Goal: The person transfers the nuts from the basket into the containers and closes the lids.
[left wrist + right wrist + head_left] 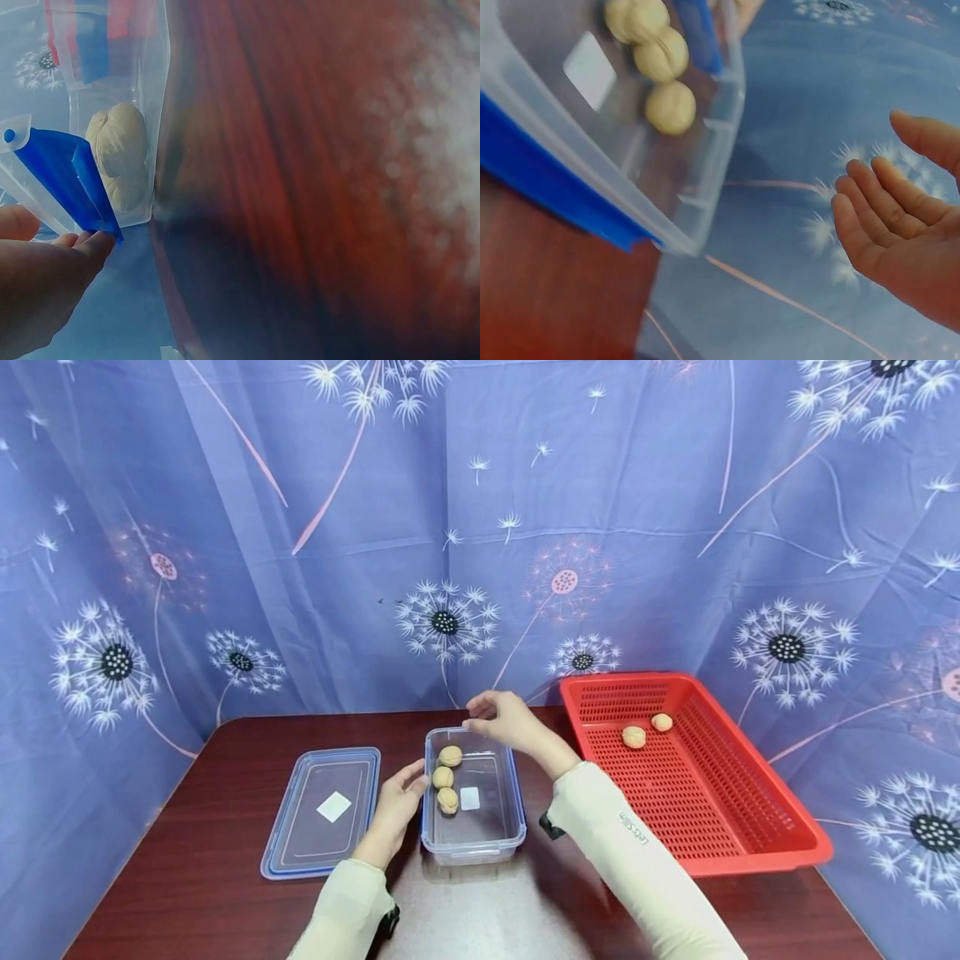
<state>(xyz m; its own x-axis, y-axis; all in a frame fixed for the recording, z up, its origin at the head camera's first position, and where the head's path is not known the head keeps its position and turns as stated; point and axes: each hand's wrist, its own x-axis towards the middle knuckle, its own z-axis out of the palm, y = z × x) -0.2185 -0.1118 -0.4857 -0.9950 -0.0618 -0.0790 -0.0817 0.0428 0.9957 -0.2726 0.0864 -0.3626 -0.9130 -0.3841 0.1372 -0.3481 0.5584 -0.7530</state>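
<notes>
Right hand [504,720], fingers relaxed and empty, hovers over the far rim of the clear container [472,843]; left hand [397,806] steadies its left wall, three walnuts [443,777] just frame-right.

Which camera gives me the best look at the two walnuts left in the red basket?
The head view: both walnuts lie plainly visible on the floor of the red basket, near its far end. Neither wrist view shows them; each shows only walnuts inside the clear container.
</notes>
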